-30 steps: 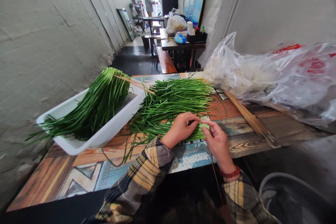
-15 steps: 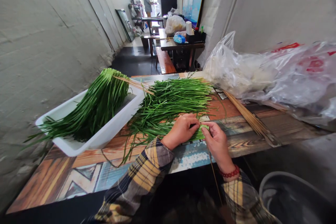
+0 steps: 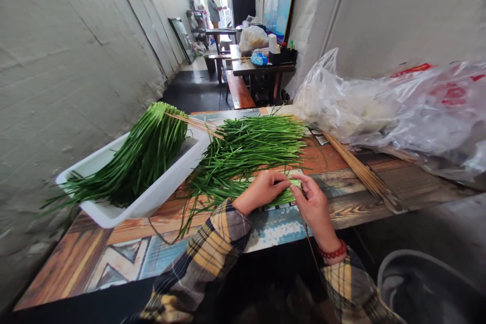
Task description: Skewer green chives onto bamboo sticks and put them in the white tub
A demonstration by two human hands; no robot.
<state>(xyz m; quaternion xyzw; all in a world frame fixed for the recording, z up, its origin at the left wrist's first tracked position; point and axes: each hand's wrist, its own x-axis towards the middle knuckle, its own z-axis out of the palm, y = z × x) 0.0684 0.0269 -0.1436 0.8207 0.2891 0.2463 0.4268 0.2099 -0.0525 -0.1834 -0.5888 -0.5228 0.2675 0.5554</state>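
Note:
Long green chives [image 3: 261, 136] lie in a spread pile on the wood-patterned table, their pale cut ends to the right. At the near edge of the pile, my left hand [image 3: 264, 191] is closed, thumb and fingers pinching the ends of a few chives. My right hand [image 3: 313, 205] faces it, fingertips closed at the same stem ends. A thin bamboo skewer [image 3: 312, 248] slants down from under the right hand past the table edge; its upper end is hidden by the fingers. More chives [image 3: 152, 154], threaded on several skewers [image 3: 195, 123], droop into a white tray [image 3: 152, 200] on the left.
Loose bamboo skewers [image 3: 351, 167] lie right of the pile. Clear plastic bags [image 3: 379, 101] crowd the right back of the table. A grey bucket [image 3: 402, 258] stands at the lower right. Farther off are another table [image 3: 261, 67], a bench [image 3: 240, 90] and a person [image 3: 213, 7] near the doorway.
The view has shifted slightly. Both hands stay at the chive ends, with only a small movement of the fingers.

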